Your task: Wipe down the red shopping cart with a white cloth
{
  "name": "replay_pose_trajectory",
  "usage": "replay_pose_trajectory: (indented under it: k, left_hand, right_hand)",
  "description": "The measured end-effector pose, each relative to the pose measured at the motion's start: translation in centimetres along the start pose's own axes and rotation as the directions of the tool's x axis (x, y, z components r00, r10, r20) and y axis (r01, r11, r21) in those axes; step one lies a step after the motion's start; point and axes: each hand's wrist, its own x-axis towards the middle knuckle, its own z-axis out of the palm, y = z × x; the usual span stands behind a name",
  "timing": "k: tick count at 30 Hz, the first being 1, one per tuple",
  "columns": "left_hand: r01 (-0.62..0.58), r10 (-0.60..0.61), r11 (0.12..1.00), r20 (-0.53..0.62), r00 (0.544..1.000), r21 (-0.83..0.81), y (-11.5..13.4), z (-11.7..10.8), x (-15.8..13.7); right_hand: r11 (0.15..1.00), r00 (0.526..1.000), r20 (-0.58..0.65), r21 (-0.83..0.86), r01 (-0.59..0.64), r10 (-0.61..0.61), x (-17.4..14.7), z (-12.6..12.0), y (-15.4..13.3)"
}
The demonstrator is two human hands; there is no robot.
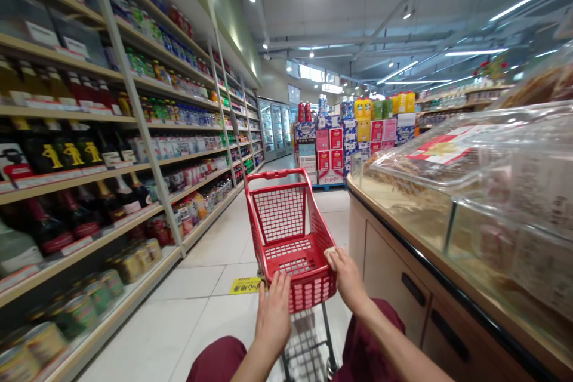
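Note:
A red plastic shopping cart (319,233) stands in front of me, its upper basket holding nothing. My left hand (274,310) lies with straight fingers on the near left corner of the basket rim. At the right side of that rim, my right hand (349,279) has its fingers bent around a small whitish cloth (330,256), which touches the red plastic. The cloth is partly covered by the fingers. Below the basket, the cart's lower wire rack shows between my knees.
Shelves of bottles and cans (143,191) line the left side. A wooden counter (385,262) with clear plastic covers (430,161) runs close along the right. Ahead are stacked drink boxes (330,149) and glass-door fridges (274,125). A yellow floor sign (246,285) lies left of the cart.

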Motion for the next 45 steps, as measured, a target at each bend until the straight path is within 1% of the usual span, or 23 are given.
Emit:
replay_pose_trajectory:
  k: [1,4,6,8,11,12,13,15,17,19,21,23,25,26,27,30,32,34,37,39,41,43,45]
  left_hand:
    - [-0.003,0.003,1.0,0.001,1.0,0.003,0.1,0.0,0.1]
    - [-0.02,0.02,1.0,0.018,1.0,0.019,0.2,-0.2,0.2]
    - [-0.041,0.04,0.999,0.032,0.999,0.031,0.1,-0.3,0.2]
    - [-0.054,0.053,0.998,0.044,0.998,0.037,-0.1,-0.4,0.1]
    - [-0.048,0.046,0.998,0.053,0.998,0.037,0.1,-0.5,0.0]
    - [-0.044,0.043,0.998,0.05,0.998,0.036,0.3,-0.5,0.0]
    - [-0.042,0.041,0.999,0.047,0.998,0.033,0.4,-0.6,0.1]
    - [-0.046,0.044,0.999,0.046,0.998,0.027,0.6,-0.8,0.2]
    - [-0.056,0.055,0.998,0.048,0.997,0.018,0.6,-0.9,0.2]
    - [-0.045,0.044,0.999,0.039,0.998,0.015,0.3,-0.8,0.0]
    - [0.003,-0.004,1.0,0.016,1.0,0.013,-0.1,-0.6,-0.1]
    - [0.047,-0.047,0.999,-0.009,0.999,0.005,-0.4,-0.4,-0.1]
    - [0.051,-0.051,0.999,-0.02,0.998,-0.007,-0.6,-0.3,0.1]
    - [0.042,-0.042,0.999,-0.018,0.999,-0.011,-0.6,-0.3,0.3]
    - [0.03,-0.03,0.999,-0.012,0.999,-0.012,-0.6,-0.5,0.4]
    - [-0.009,0.009,1.0,0.015,1.0,-0.002,-0.6,-1.2,0.7]
    - [-0.027,0.027,1.0,0.025,0.999,0.005,-0.6,-1.6,0.6]
    - [-0.034,0.033,0.999,0.032,0.999,0.008,-0.6,-1.8,0.4]
    - [-0.039,0.039,0.999,0.045,0.998,-0.007,-0.4,-1.8,0.2]
    - [-0.042,0.044,0.999,0.055,0.998,-0.029,0.0,-1.9,0.2]
    - [-0.047,0.05,0.998,0.07,0.996,-0.047,0.6,-2.1,0.2]
    - [-0.052,0.057,0.996,0.083,0.995,-0.067,1.1,-2.4,0.2]
    - [-0.061,0.068,0.994,0.073,0.995,-0.093,1.3,-2.8,0.2]
  right_hand:
    - [1.0,1.0,0.007,0.011,0.026,-0.026,-0.2,0.3,-0.7]
    - [0.984,0.983,0.059,0.061,0.17,-0.173,-0.8,1.9,-3.6]
    - [0.975,0.973,0.074,0.07,0.212,-0.217,-0.8,2.2,-3.9]
    - [0.985,0.984,0.054,0.036,0.167,-0.169,-0.6,1.5,-2.5]
    - [0.999,0.999,0.012,-0.038,0.033,-0.033,-0.2,0.1,0.2]
    - [0.999,1.0,0.005,-0.047,0.009,-0.009,-0.2,0.0,0.5]
    - [0.999,1.0,0.004,-0.045,0.01,-0.01,-0.4,0.1,0.2]
    - [0.997,0.997,0.004,-0.014,0.077,-0.077,-1.0,1.0,-1.3]
    - [0.983,0.983,0.009,0.026,0.182,-0.182,-1.5,2.0,-3.1]
    - [0.971,0.971,0.022,0.049,0.235,-0.236,-1.5,2.2,-3.4]
    - [0.982,0.982,0.032,0.036,0.185,-0.186,-1.2,1.4,-2.2]
    - [0.997,0.997,0.026,-0.001,0.076,-0.076,-0.8,0.2,-0.3]
    - [1.0,1.0,0.005,-0.024,0.0,0.0,-0.7,-0.3,0.5]
    - [1.0,1.0,-0.003,-0.022,0.001,-0.001,-0.7,-0.1,0.2]
    - [1.0,1.0,-0.005,-0.012,0.026,-0.026,-0.9,0.4,-0.5]
    - [0.987,0.987,0.016,0.021,0.157,-0.157,-1.4,2.3,-3.6]
    - [0.981,0.98,0.038,0.029,0.193,-0.194,-1.4,2.8,-4.5]
    - [0.984,0.984,0.044,0.025,0.174,-0.175,-1.4,2.4,-3.5]
    - [0.997,0.997,0.012,-0.002,0.081,-0.08,-1.2,0.9,-0.7]
    - [1.0,0.999,-0.027,-0.008,0.017,-0.017,-1.3,0.7,-0.2]
    - [0.999,0.999,-0.042,0.014,0.029,-0.028,-1.6,1.6,-1.7]
    - [0.993,0.994,-0.029,0.045,0.107,-0.106,-1.8,3.0,-4.0]
    - [0.982,0.984,-0.007,0.063,0.176,-0.176,-1.8,3.7,-5.3]
